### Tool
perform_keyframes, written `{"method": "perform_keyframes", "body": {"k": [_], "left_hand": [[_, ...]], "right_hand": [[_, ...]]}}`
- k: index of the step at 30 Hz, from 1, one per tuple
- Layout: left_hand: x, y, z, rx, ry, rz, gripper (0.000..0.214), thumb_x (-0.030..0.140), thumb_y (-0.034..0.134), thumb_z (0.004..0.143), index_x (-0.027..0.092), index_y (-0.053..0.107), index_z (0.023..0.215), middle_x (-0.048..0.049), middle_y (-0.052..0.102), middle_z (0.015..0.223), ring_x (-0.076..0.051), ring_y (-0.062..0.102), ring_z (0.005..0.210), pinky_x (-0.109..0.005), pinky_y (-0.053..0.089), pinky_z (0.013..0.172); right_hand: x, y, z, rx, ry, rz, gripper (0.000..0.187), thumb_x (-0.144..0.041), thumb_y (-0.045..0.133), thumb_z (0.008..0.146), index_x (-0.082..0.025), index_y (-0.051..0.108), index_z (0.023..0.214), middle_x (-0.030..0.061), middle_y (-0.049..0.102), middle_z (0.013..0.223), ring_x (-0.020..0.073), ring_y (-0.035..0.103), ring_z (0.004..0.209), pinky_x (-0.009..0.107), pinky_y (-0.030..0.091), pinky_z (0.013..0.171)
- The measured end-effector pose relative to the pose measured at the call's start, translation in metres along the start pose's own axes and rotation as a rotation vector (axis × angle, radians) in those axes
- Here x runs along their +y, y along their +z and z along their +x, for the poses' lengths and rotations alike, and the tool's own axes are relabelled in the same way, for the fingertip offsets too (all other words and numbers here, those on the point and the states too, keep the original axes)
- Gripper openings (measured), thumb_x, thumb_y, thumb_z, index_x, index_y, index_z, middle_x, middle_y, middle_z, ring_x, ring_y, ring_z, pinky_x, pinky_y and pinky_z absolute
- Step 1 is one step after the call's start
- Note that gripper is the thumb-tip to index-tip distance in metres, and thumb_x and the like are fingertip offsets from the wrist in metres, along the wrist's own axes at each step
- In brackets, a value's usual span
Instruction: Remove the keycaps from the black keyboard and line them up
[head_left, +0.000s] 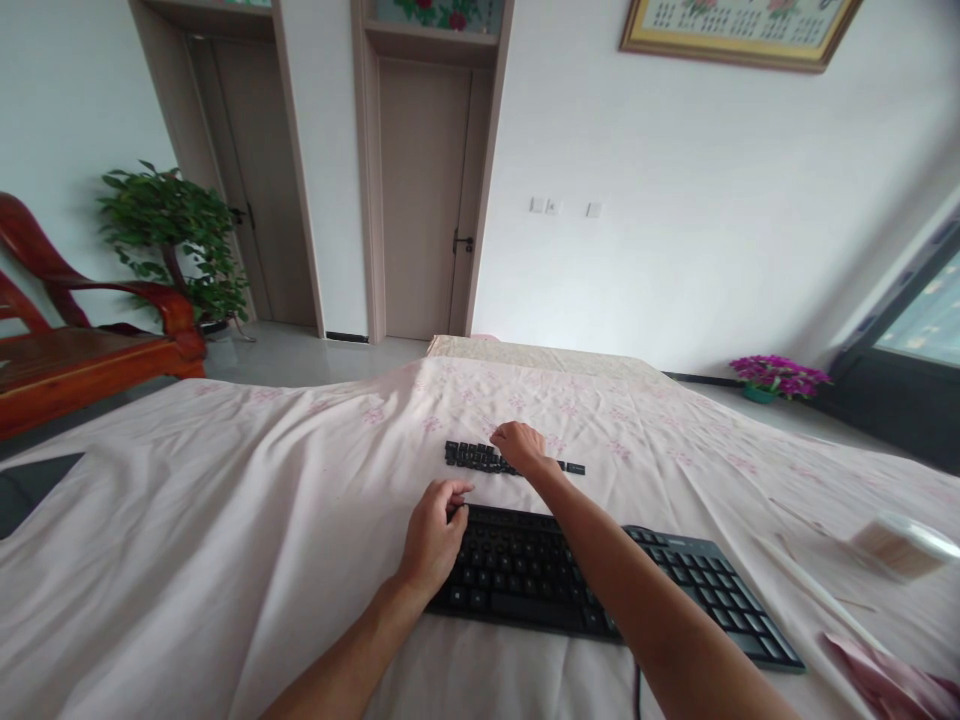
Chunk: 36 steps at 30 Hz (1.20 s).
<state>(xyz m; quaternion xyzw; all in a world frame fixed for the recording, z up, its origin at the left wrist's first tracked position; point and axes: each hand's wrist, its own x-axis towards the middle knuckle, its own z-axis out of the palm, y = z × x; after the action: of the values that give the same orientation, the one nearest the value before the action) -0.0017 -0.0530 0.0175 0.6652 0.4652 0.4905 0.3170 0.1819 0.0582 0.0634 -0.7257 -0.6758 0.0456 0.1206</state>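
Note:
A black computer keyboard (517,560) lies on a pale cloth in front of me. Its upper rows look bare of keycaps, while keys remain along the bottom and on the number pad. Beyond it, loose black keycaps (469,456) are laid out in rows. My left hand (435,535) rests against the keyboard's far left corner, thumb at the edge and forefinger stretched out apart from it. Reaching across the keyboard, my right hand (520,446) is over the keycaps with its fingers curled down. Its fingertips are hidden, and so is anything between them.
On the right are a clear tub of cotton swabs (904,545), a few loose sticks and a pink cloth (892,680). A dark flat object (34,490) lies at the left edge. Beyond stand a wooden chair (97,330) and a potted plant (176,240).

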Motion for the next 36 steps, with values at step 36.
{"method": "perform_keyframes", "body": {"k": [36], "left_hand": [[0.026,0.02,-0.017,-0.315,0.105,0.315,0.021,0.012,0.052,0.076,0.022,0.067,0.087,-0.0016,0.065,0.084,-0.017,0.06,0.078,-0.025,0.042,0.072]], "right_hand": [[0.012,-0.025,-0.152,0.037,-0.434,0.562,0.042,-0.035,0.03,0.098,-0.019,0.062,0.074,0.0007,0.066,0.074,0.0135,0.061,0.073,0.024,0.044,0.075]]}}
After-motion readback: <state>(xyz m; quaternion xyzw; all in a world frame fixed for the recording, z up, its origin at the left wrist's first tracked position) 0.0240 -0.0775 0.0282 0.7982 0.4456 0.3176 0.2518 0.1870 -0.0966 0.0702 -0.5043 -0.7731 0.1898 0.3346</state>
